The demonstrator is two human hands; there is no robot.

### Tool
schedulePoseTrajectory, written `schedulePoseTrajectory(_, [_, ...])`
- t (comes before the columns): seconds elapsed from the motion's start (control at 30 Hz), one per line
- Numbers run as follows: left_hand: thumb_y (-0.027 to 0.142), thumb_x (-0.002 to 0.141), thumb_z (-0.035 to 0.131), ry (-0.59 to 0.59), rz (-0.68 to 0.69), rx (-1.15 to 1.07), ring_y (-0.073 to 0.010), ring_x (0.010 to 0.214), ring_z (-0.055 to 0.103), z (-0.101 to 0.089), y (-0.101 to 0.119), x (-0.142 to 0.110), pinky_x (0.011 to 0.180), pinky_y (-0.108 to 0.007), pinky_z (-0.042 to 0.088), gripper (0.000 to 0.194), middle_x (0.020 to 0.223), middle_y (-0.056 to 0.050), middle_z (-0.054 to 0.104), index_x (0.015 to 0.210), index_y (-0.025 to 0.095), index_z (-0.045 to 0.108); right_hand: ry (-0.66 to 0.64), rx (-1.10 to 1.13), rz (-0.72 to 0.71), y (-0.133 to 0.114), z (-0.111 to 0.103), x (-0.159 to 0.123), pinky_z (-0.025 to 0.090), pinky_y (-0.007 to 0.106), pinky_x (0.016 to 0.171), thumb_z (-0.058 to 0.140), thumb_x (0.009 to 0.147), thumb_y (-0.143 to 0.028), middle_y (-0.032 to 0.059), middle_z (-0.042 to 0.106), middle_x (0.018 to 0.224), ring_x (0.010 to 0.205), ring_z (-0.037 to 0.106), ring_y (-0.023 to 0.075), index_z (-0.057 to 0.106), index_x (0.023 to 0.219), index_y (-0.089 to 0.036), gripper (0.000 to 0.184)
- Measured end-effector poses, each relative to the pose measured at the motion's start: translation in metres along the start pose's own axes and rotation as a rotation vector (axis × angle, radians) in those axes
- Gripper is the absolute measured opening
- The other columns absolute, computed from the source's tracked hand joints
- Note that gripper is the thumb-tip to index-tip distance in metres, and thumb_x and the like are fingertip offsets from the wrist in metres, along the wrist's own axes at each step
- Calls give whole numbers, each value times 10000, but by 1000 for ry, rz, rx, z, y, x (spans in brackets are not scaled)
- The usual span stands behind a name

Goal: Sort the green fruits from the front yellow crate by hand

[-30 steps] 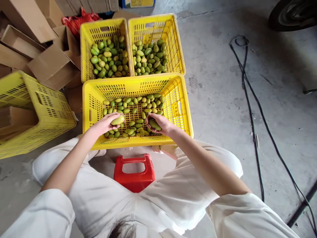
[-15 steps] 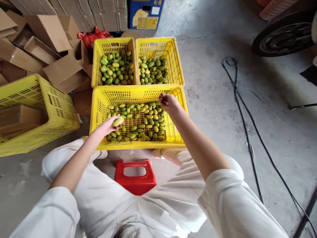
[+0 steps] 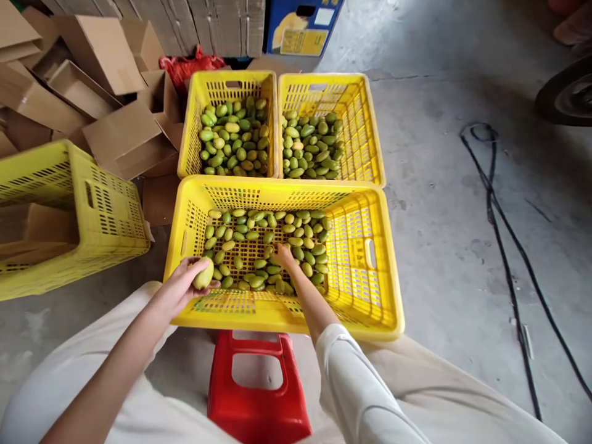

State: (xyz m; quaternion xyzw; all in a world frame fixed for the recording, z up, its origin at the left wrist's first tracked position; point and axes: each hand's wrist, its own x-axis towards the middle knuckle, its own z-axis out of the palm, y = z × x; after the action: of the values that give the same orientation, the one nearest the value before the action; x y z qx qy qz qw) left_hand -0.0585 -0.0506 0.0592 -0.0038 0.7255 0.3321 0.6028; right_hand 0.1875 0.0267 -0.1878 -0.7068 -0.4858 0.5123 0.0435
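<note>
My left hand point(image 3: 185, 285) is closed round a yellowish-green mango point(image 3: 203, 274), held at the left front corner of the large yellow crate point(image 3: 277, 316). Inside that crate, my right hand point(image 3: 283, 255) reaches down among small green and yellow mangoes point(image 3: 308, 243) lying on the slatted bottom. Its fingers point away from me and are mostly hidden, so whether they grip a mango does not show. Loose mangoes surround a partly bare patch of crate bottom.
Behind stand two yellow crates with mangoes, a left one point(image 3: 184, 139) and a right one point(image 3: 377, 145). A yellow crate point(image 3: 111, 209) holding cardboard is at left, near piled cartons point(image 3: 124, 139). A red stool point(image 3: 259, 407) is below; a black cable point(image 3: 504, 246) lies right.
My right hand has moved from the crate's far right down to the middle among the mangoes. My left hand, still holding its mango, has shifted toward the left front corner. The view has shifted.
</note>
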Motion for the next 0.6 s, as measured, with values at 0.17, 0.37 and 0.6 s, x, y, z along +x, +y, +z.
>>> schedulePoseTrajectory(0.17, [90,841,754,56,-12,3,-179,535,717,1,2,3,372,-204,442,249,788,3,674,973,209,580,-126,-219,3,18,53,19,504,423,1058,662,959,-171,240,600,1473,1350,588,359,555,1493,-183,545])
schedulePoseTrajectory(0.37, [149,819,790,-30,-42,45,-177,561,698,8,0,5,383,-222,448,281,818,-19,689,1025,203,606,-90,-213,-15,10,58,26,550,409,950,654,945,-206,231,619,1376,1184,649,327,632,1308,-182,364])
schedulePoseTrajectory(0.6, [90,875,689,13,-52,1,-159,568,695,7,1,7,414,-204,459,176,813,-27,703,987,192,601,202,50,-260,-40,-36,23,594,323,891,376,1083,-407,135,616,1341,1080,648,205,428,1452,-261,401])
